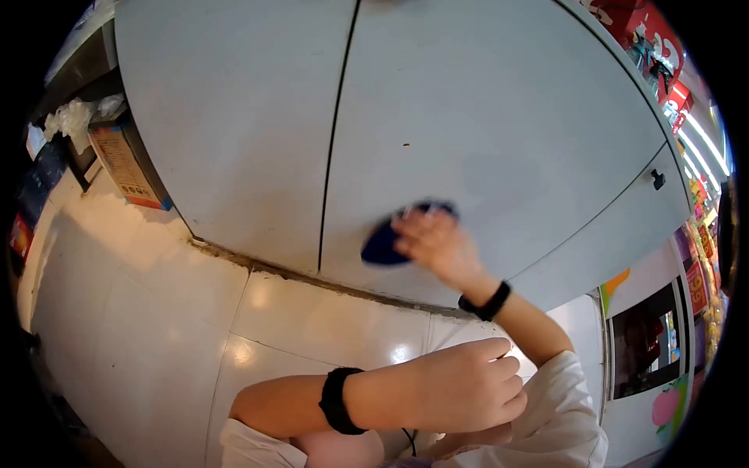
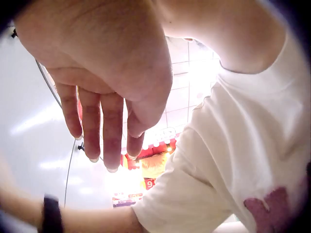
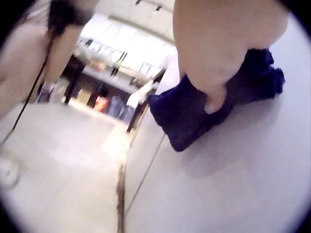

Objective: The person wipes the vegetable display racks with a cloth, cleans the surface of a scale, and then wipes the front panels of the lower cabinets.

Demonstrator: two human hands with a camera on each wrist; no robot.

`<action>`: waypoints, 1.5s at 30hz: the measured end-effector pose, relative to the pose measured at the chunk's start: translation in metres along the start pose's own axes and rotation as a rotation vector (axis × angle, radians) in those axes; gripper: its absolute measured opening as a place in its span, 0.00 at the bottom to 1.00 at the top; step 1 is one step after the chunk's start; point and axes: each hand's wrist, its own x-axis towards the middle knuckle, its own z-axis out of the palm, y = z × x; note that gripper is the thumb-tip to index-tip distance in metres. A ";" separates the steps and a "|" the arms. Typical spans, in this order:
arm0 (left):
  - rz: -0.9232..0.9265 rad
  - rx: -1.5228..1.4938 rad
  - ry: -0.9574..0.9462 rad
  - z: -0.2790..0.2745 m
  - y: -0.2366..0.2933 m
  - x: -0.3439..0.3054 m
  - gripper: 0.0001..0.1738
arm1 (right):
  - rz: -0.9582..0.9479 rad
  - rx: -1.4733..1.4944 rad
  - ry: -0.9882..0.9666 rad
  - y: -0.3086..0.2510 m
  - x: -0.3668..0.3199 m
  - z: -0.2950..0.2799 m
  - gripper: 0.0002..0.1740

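Observation:
A dark blue cloth [image 1: 382, 243] lies bunched against the grey panel [image 1: 499, 101]. My right hand [image 1: 438, 246] holds it there, somewhat blurred in the head view. From the right wrist, the thumb [image 3: 215, 101] bends over the folds of the cloth [image 3: 182, 116], while the other fingers are hidden behind the hand and cloth. In front of my body, my left hand [image 1: 445, 386] hangs with nothing in it. The left wrist view shows its fingers [image 2: 112, 131] relaxed and pointing down, with no object near the palm.
A dark seam [image 1: 337, 132] divides the panel, and a small black knob [image 1: 658, 179] sits at its right side. Pale floor tiles [image 1: 289, 308] run along its grimy lower edge. At the left stands a cardboard box [image 1: 129, 160]; colourful packaged goods [image 1: 706, 234] line the right.

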 end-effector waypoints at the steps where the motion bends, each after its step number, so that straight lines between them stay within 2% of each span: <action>1: 0.006 0.008 -0.008 0.002 -0.003 0.001 0.08 | 0.118 -0.008 0.262 0.022 0.018 -0.033 0.14; 3: 0.016 0.010 -0.033 0.005 -0.009 0.003 0.08 | 0.191 -0.268 0.534 0.076 0.049 -0.110 0.18; 4: 0.008 -0.003 -0.030 0.008 -0.009 0.003 0.08 | 0.293 -0.348 0.753 0.109 0.057 -0.127 0.21; 6: -0.005 -0.014 -0.023 0.013 -0.012 0.003 0.08 | 0.567 -0.136 1.029 0.135 0.062 -0.163 0.25; 9: -0.004 -0.049 -0.098 0.016 -0.015 0.000 0.08 | 0.401 -0.495 1.049 0.132 0.060 -0.145 0.28; 12: 0.007 -0.054 -0.122 0.017 -0.019 -0.001 0.09 | 0.299 -0.320 0.655 0.072 0.034 -0.079 0.22; 13: 0.001 -0.051 -0.114 0.019 -0.019 -0.001 0.09 | 0.372 -0.296 0.430 0.037 0.027 -0.045 0.19; 14: -0.002 -0.047 -0.108 0.020 -0.019 -0.001 0.09 | 0.186 -0.095 0.439 0.016 0.008 -0.006 0.17; 17: -0.021 -0.063 -0.092 0.023 -0.013 0.003 0.10 | -0.124 0.113 -0.076 -0.054 -0.045 0.104 0.15; 18: -0.033 -0.065 -0.093 0.021 -0.011 0.004 0.09 | -0.218 0.032 -0.167 -0.069 -0.066 0.141 0.14; 19: -0.040 -0.052 -0.103 0.019 -0.008 0.004 0.10 | -0.297 -0.113 -0.216 -0.079 -0.080 0.153 0.14; 20: -0.051 -0.044 -0.112 0.018 -0.004 0.004 0.10 | -0.290 -0.051 -0.186 -0.083 -0.097 0.174 0.14; 22: -0.064 -0.052 -0.137 0.016 -0.001 0.003 0.10 | -0.299 -0.042 -0.174 -0.077 -0.101 0.169 0.13; 24: -0.051 -0.071 -0.176 0.015 -0.002 0.001 0.10 | -0.205 0.035 -0.106 -0.071 -0.098 0.153 0.13; 27: -0.055 -0.096 -0.163 0.015 -0.011 0.001 0.11 | -0.034 0.026 0.066 -0.036 -0.069 0.084 0.14; 29: -0.057 -0.093 -0.193 0.020 -0.015 0.002 0.11 | 0.160 0.006 0.232 0.000 -0.053 0.028 0.12; 30: -0.063 -0.095 -0.214 0.023 -0.016 0.002 0.11 | 0.315 0.002 0.250 0.020 -0.050 -0.005 0.11; 31: -0.056 -0.100 -0.228 0.024 -0.017 0.002 0.11 | 0.478 -0.182 0.348 0.040 -0.045 -0.045 0.10; 32: -0.047 -0.100 -0.242 0.026 -0.019 0.003 0.12 | 0.468 -0.309 0.543 0.073 -0.055 -0.070 0.14; 33: -0.039 -0.095 -0.251 0.027 -0.021 0.004 0.12 | 0.695 -0.416 0.653 0.092 -0.070 -0.085 0.17; 34: -0.040 -0.122 -0.265 0.029 -0.022 0.004 0.12 | 0.865 -0.272 0.972 0.113 -0.087 -0.088 0.20; 36: -0.042 -0.168 -0.283 0.034 -0.024 0.004 0.12 | 1.242 0.255 1.246 0.123 -0.104 -0.113 0.22; 39: -0.031 -0.157 -0.335 0.041 -0.027 0.004 0.13 | 1.169 -0.230 1.084 0.125 -0.126 -0.074 0.23; 40: -0.039 -0.160 -0.333 0.045 -0.029 0.003 0.14 | 0.959 -0.304 1.038 0.113 -0.119 -0.066 0.24; 41: -0.048 -0.171 -0.337 0.049 -0.030 0.004 0.14 | 0.882 -0.372 0.912 0.099 -0.120 -0.046 0.22; 42: -0.056 -0.188 -0.346 0.053 -0.030 0.004 0.14 | 0.798 -0.343 0.787 0.082 -0.113 -0.036 0.18; 44: -0.084 -0.237 -0.383 0.058 -0.031 0.010 0.15 | 0.517 -0.115 0.681 0.048 -0.093 -0.007 0.12; 45: -0.096 -0.260 -0.400 0.061 -0.031 0.013 0.15 | 0.430 -0.043 0.525 0.025 -0.091 0.014 0.12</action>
